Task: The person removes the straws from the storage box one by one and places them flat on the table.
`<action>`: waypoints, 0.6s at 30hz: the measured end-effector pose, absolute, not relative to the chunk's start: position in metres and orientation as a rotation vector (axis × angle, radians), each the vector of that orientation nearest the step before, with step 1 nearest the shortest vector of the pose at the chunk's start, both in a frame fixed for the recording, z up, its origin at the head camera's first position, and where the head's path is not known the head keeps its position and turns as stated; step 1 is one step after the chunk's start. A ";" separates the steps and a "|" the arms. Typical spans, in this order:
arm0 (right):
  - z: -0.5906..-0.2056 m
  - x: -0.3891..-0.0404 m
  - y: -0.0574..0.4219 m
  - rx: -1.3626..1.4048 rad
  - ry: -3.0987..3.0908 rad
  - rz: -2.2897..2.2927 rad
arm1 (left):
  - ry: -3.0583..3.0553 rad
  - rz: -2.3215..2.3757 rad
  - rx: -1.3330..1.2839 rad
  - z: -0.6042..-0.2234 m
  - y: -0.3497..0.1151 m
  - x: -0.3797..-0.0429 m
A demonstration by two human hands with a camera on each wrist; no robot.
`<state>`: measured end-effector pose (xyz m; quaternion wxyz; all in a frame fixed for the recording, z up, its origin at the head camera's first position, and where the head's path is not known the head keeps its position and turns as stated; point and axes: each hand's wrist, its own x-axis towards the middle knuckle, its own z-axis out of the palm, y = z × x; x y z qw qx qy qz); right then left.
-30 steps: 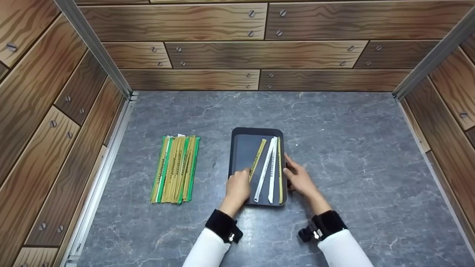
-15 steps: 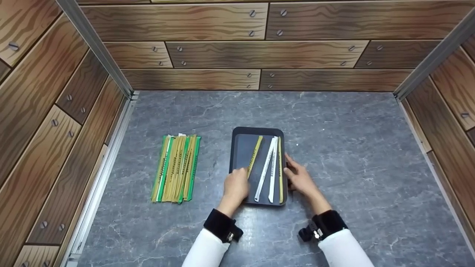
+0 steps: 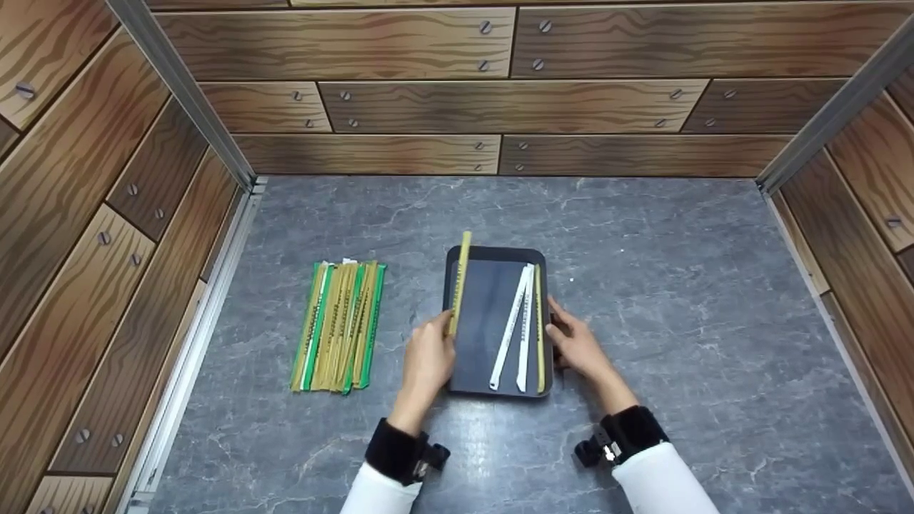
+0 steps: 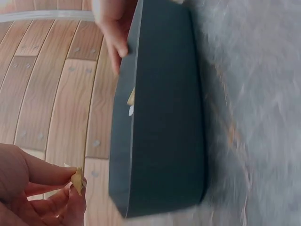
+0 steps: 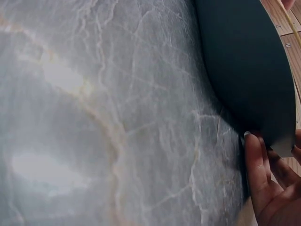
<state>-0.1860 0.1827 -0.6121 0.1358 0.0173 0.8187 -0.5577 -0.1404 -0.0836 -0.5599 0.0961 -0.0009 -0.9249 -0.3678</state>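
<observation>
My left hand (image 3: 428, 357) pinches a yellow wrapped straw (image 3: 460, 278) between thumb and fingertips, raised at the left rim of a dark rectangular tray (image 3: 475, 335). In the left wrist view, the end of this straw (image 4: 78, 181) pokes out of the grip, beside the tray's tall outer wall (image 4: 164, 108). The right hand (image 3: 577, 345) holds the tray's right side, thumb at the rim and fingers (image 5: 256, 160) against the outer wall. Inside the tray lie two white wrapped straws (image 3: 508, 332) and, along its right wall, another yellow one (image 3: 539, 335).
Left of the tray, a flat bundle of several yellow, green and white wrapped straws (image 3: 335, 328) lies on the grey marbled tabletop (image 3: 678, 285). Wood-patterned panels (image 3: 407, 107) enclose the back and both sides, with metal rails (image 3: 193, 93) at the corners.
My left hand has moved left and lifted the yellow straw from inside the tray to its left rim, turning it more upright in view. The right hand and the tray have stayed put.
</observation>
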 end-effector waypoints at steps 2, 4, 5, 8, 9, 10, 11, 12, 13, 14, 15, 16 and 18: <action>-0.612 -0.186 0.182 0.052 2.369 -1.615 | -2.723 -1.101 0.029 -0.560 -0.094 -0.138; -0.612 -0.186 0.182 0.051 2.370 -1.613 | -2.716 -1.089 0.074 -0.561 -0.106 -0.137; -0.611 -0.186 0.182 0.041 2.378 -1.607 | -2.718 -1.083 0.103 -0.562 -0.112 -0.136; -0.611 -0.186 0.182 0.031 2.392 -1.602 | -2.719 -1.068 0.194 -0.565 -0.132 -0.134; -0.611 -0.186 0.182 0.030 2.397 -1.599 | -2.721 -1.072 0.229 -0.566 -0.139 -0.134; -0.611 -0.186 0.183 0.033 2.400 -1.599 | -2.723 -1.079 0.267 -0.566 -0.145 -0.133; -0.611 -0.186 0.183 0.032 2.398 -1.599 | -2.724 -1.079 0.299 -0.568 -0.152 -0.133; -0.611 -0.186 0.183 0.036 2.391 -1.604 | -2.725 -1.076 0.329 -0.569 -0.159 -0.132; -0.611 -0.186 0.183 0.042 2.390 -1.605 | -2.732 -1.074 0.364 -0.571 -0.166 -0.132; -0.611 -0.186 0.183 0.048 2.386 -1.608 | -2.730 -1.068 0.388 -0.572 -0.172 -0.132; -0.611 -0.185 0.183 0.052 2.384 -1.609 | -2.736 -1.056 0.421 -0.573 -0.179 -0.131; -0.612 -0.185 0.183 0.048 2.386 -1.609 | -2.742 -1.035 0.450 -0.574 -0.186 -0.131; -0.612 -0.185 0.183 0.051 2.385 -1.605 | -2.747 -1.015 0.513 -0.576 -0.199 -0.131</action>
